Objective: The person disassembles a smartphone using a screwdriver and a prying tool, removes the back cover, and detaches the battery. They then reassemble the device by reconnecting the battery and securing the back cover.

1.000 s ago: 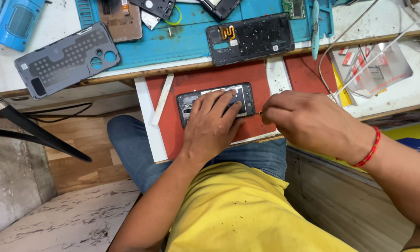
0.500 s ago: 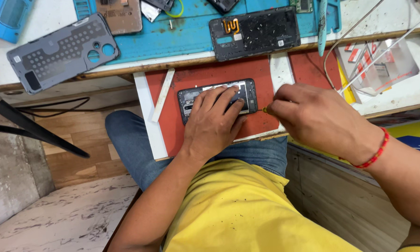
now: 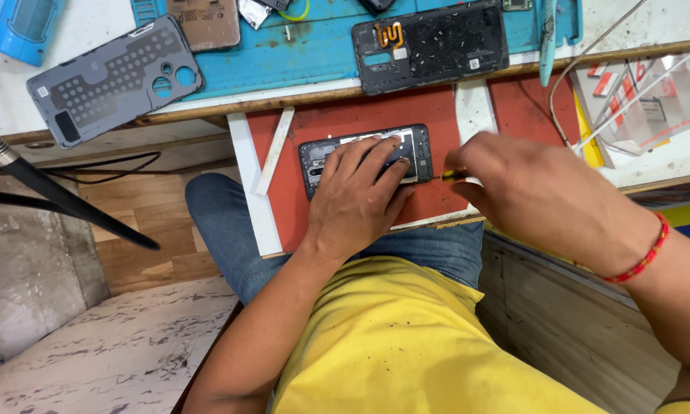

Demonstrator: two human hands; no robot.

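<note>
Left hand [image 3: 356,201] fingers spread, pressing 1 opened phone [image 3: 365,157]; right hand [image 3: 540,195] fingers pinching 1 screwdriver [image 3: 454,175]

An opened phone [image 3: 364,157] lies on the mat [image 3: 345,123] under the left hand [image 3: 356,203]; the right hand [image 3: 544,195] sits just right; two back covers [image 3: 115,80] lie behind.
</note>
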